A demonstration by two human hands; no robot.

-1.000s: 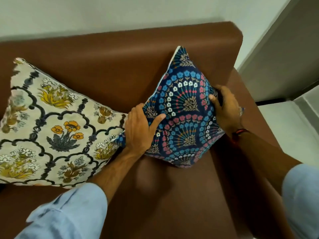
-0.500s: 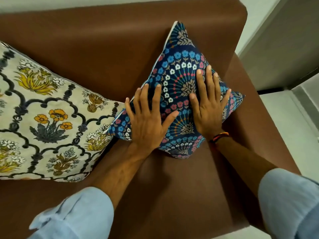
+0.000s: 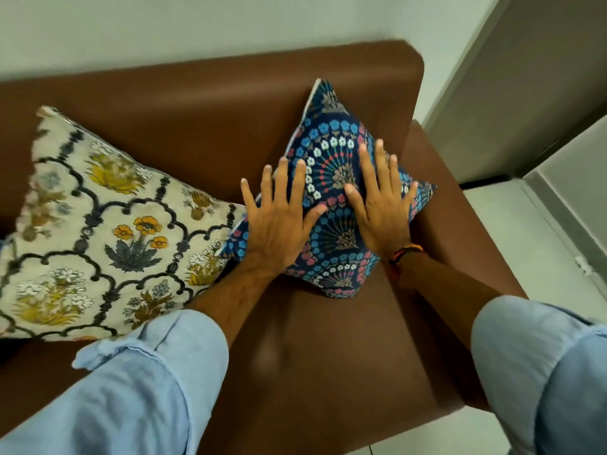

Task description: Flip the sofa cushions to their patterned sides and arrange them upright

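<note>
A dark blue cushion with blue, white and pink fan patterns leans on one corner against the brown sofa backrest, patterned side facing me. My left hand lies flat on its left half with fingers spread. My right hand lies flat on its right half, also spread, holding nothing. A larger cream cushion with yellow flowers and dark scalloped lines leans against the backrest to the left, touching the blue cushion's left corner.
The brown leather seat stretches in front of the cushions. The sofa's right armrest is beside the blue cushion. A white wall is behind the sofa; pale floor and a grey door lie to the right.
A second ago both hands gripped the blue cushion's side edges. They have let go and now rest flat and spread on its patterned face. The view has shifted slightly.
</note>
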